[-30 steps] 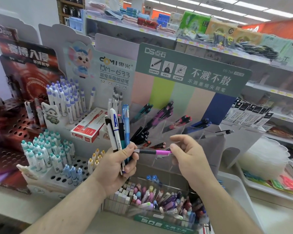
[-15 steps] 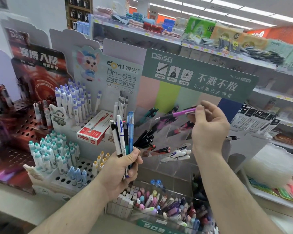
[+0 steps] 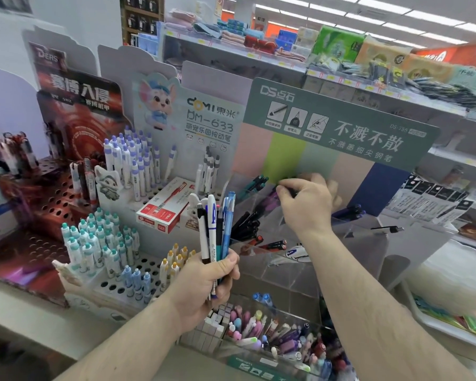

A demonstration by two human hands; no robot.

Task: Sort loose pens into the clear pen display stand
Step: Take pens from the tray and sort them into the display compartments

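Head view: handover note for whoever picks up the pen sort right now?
Left hand: grips a bunch of loose pens, upright, in front of the clear stand.
Right hand: at an upper slot holding purple pens, fingers curled on something dark; blurred.
Done: several slots hold sorted pens.
Left: finish this placement, then sort the bunch.

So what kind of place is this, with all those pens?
Most likely a stationery shop. Cardboard pen displays hold rows of new pens, a clear pen display stand sorts them by colour, and shelves behind carry packaged goods with price tags.
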